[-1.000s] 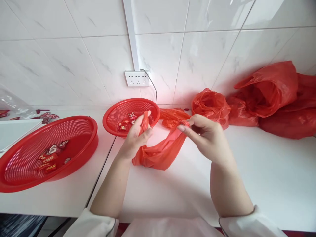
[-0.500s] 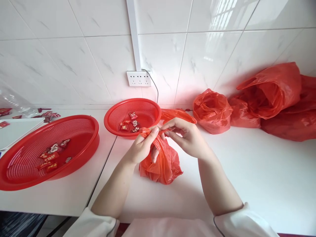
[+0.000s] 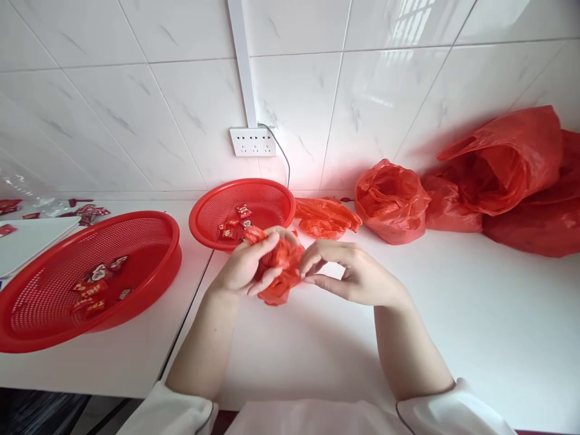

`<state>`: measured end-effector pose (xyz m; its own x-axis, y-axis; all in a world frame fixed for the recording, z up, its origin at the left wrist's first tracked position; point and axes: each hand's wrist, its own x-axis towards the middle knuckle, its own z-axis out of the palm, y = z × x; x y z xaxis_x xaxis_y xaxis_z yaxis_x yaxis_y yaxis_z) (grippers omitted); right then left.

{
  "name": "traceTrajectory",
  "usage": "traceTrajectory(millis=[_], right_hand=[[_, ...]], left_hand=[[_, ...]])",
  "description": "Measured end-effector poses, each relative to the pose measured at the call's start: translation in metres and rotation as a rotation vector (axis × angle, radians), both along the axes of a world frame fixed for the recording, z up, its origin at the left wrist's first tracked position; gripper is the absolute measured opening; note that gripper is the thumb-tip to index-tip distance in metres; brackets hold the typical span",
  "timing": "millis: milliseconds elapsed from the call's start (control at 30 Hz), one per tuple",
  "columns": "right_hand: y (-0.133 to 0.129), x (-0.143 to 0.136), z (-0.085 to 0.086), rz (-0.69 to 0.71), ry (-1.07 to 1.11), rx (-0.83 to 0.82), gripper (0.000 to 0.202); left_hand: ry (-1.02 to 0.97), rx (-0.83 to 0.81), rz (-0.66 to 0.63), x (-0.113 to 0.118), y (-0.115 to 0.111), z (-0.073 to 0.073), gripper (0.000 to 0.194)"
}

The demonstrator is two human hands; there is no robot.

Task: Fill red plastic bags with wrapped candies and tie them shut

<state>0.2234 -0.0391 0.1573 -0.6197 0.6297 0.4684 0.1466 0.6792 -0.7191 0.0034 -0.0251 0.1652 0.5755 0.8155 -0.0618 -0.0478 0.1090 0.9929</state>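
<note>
A thin red plastic bag (image 3: pixel 284 257) is bunched up in front of me, just above the white table. My left hand (image 3: pixel 242 266) is closed around it, thumb on top and fingers wrapped underneath. On the bag's right side, my right hand (image 3: pixel 351 272) pinches its edge between thumb and fingertips; the exact contact is partly hidden. Just behind the bag stands a small red mesh basket (image 3: pixel 212 232), with several wrapped candies (image 3: pixel 229 229) in it. Whatever the bag contains, if anything, is hidden.
A larger red basket (image 3: pixel 158 241) with several wrapped candies stands at the left. Behind my right hand lies a flat red bag (image 3: pixel 324 217). Opened red bags (image 3: pixel 392 202) line the wall to the right. A power socket (image 3: pixel 252 142) is on the tiles.
The bag was hanging down onto the table; now it is lifted and gathered up in my left hand. My right hand has moved slightly right and down.
</note>
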Motion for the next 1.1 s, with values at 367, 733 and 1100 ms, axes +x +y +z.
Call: traceTrajectory(millis=[367,733,1100], right_hand=[[0.016,-0.022,-0.015,-0.172,0.286,-0.269,0.028],[0.021,-0.017,-0.018,-0.115,0.562,-0.582,0.027],[0.041,0.066,-0.014,-1.033,0.730,-0.290,0.056]], left_hand=[[0.120,1.127,0.303,0.009,-0.004,-0.013,0.032],[0.159,1.103,0.322,0.004,0.005,-0.017,0.047],[0.740,1.195,0.525,-0.036,0.013,-0.001,0.037]])
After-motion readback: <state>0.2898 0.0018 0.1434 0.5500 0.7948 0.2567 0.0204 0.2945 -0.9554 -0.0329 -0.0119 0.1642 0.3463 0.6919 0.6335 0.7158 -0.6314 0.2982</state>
